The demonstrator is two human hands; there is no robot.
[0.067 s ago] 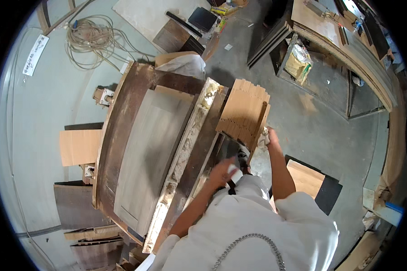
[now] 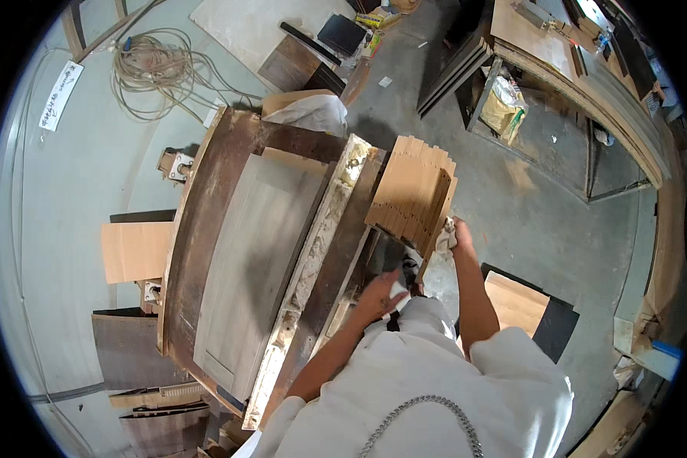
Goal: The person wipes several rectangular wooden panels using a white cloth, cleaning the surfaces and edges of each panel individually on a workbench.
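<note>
Head — left grip (image 2: pixel 378 296) slightly rightward

A hose (image 2: pixel 154 72) is coiled at the upper left against a pale grey surface, probably a wall, near a white label (image 2: pixel 61 95). At the upper right, a sack (image 2: pixel 504 111) sits under a wood-topped desk (image 2: pixel 523 47), with dark panels (image 2: pixel 454 78) at the desk's left end. On the grey floor (image 2: pixel 580 237), a pale board (image 2: pixel 514 304) lies on a black one (image 2: pixel 555 328).

Left hand (image 2: pixel 379 297) slightly farther right
</note>
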